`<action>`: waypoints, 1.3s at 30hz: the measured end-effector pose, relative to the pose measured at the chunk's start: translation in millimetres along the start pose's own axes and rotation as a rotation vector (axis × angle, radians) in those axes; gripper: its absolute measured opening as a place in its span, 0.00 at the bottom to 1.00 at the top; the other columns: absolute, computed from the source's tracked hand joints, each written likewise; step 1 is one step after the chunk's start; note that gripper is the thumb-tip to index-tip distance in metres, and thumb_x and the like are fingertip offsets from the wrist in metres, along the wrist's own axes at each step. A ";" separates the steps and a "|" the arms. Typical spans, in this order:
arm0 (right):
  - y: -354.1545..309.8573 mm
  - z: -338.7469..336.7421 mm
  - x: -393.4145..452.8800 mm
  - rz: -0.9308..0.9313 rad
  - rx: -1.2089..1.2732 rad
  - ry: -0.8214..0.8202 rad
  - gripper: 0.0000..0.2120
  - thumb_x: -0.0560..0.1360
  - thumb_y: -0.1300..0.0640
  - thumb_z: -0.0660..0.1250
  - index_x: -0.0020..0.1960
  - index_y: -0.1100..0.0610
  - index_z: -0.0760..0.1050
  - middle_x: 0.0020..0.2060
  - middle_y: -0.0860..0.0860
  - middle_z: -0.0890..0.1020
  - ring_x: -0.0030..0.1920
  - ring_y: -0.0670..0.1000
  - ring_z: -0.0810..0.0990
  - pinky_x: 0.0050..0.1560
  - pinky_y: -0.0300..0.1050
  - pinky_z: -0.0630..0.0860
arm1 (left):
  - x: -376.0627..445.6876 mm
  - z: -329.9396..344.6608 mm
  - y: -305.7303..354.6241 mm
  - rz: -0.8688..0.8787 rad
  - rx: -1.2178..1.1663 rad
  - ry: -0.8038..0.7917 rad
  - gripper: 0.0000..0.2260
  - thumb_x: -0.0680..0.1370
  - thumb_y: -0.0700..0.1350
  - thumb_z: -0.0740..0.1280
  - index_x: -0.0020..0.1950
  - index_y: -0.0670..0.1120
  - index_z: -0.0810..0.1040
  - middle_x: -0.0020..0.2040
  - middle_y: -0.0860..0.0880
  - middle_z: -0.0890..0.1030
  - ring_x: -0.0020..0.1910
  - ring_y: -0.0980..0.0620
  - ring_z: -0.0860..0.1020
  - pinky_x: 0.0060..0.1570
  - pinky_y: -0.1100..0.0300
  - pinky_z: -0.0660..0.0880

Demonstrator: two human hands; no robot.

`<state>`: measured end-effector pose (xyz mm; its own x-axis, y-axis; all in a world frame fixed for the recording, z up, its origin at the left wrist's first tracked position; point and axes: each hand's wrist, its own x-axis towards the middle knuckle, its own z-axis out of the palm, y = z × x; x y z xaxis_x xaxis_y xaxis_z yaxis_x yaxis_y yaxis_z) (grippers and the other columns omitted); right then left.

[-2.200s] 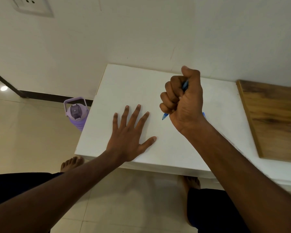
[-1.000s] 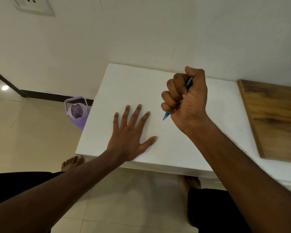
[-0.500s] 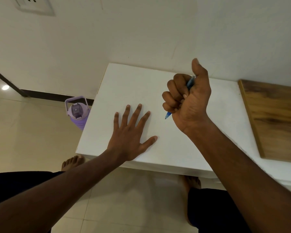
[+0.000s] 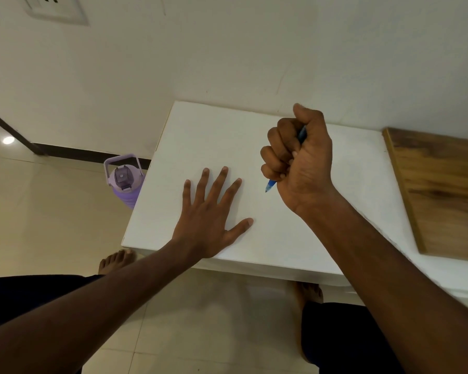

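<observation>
A large white sheet (image 4: 195, 136) covers the left part of the white table. My left hand (image 4: 211, 214) lies flat on it with fingers spread, near the front edge. My right hand (image 4: 299, 157) is held in a fist above the sheet and grips a blue pen (image 4: 270, 186). The pen's tip sticks out below the fist and points down toward the sheet; its upper end shows between thumb and fingers. Whether the tip touches the sheet I cannot tell.
A wooden board (image 4: 441, 190) lies on the table at the right. A purple water bottle (image 4: 125, 182) stands on the tiled floor left of the table. A white wall with a socket plate (image 4: 56, 8) is behind. My bare feet are under the table's front edge.
My right thumb, raised half a second ago, has folded back down over the fist and pen. The left hand has stayed flat in the same spot.
</observation>
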<state>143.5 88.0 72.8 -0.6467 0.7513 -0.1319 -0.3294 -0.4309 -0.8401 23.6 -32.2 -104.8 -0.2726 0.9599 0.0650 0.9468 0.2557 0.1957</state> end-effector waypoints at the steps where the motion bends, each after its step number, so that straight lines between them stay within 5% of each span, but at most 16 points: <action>1: 0.5 -0.2 0.2 -0.002 -0.002 0.004 0.31 0.86 0.48 0.52 0.24 0.52 0.58 0.20 0.46 0.60 0.21 0.45 0.56 0.25 0.34 0.57 | 0.4 0.3 0.1 0.001 -0.001 0.001 0.41 0.78 0.78 0.46 0.87 0.58 0.48 0.88 0.49 0.43 0.86 0.38 0.44 0.80 0.28 0.48; 12: -0.5 -1.1 0.4 -0.008 0.022 -0.027 0.32 0.86 0.43 0.51 0.24 0.52 0.59 0.20 0.47 0.60 0.21 0.45 0.56 0.25 0.34 0.57 | 0.5 0.0 0.5 0.002 0.000 -0.002 0.41 0.78 0.78 0.45 0.87 0.58 0.48 0.88 0.49 0.43 0.86 0.38 0.44 0.80 0.28 0.48; 16: 0.1 -1.9 1.0 -0.012 0.006 -0.014 0.30 0.86 0.48 0.53 0.25 0.52 0.58 0.20 0.46 0.61 0.21 0.45 0.57 0.25 0.34 0.58 | 0.6 1.0 -0.1 -0.001 0.001 -0.006 0.42 0.78 0.78 0.45 0.87 0.58 0.47 0.88 0.49 0.42 0.86 0.39 0.43 0.80 0.28 0.47; 19: -0.5 -2.6 0.5 -0.001 0.023 -0.034 0.31 0.86 0.42 0.52 0.27 0.53 0.54 0.20 0.47 0.60 0.21 0.46 0.55 0.25 0.34 0.57 | 0.3 1.9 -0.3 -0.001 0.001 -0.001 0.41 0.78 0.78 0.46 0.87 0.58 0.47 0.88 0.49 0.42 0.86 0.39 0.43 0.80 0.28 0.48; 36: -6.2 -10.1 3.4 0.037 0.028 -0.011 0.26 0.83 0.49 0.52 0.27 0.52 0.55 0.22 0.47 0.59 0.22 0.46 0.54 0.27 0.36 0.54 | 4.5 1.7 6.4 0.001 0.001 0.002 0.42 0.78 0.78 0.46 0.87 0.58 0.49 0.88 0.49 0.43 0.86 0.39 0.44 0.80 0.28 0.49; 39: -10.3 -15.0 4.9 0.070 0.132 -0.025 0.27 0.82 0.40 0.52 0.29 0.53 0.53 0.23 0.48 0.56 0.24 0.47 0.52 0.29 0.38 0.50 | 4.0 0.8 5.7 0.001 0.009 -0.005 0.42 0.78 0.78 0.46 0.87 0.57 0.48 0.88 0.49 0.43 0.86 0.39 0.43 0.80 0.28 0.48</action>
<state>154.1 103.7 72.9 -0.6876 0.7052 -0.1727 -0.3697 -0.5447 -0.7527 28.1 -26.8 -104.2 -0.2705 0.9608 0.0604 0.9486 0.2554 0.1868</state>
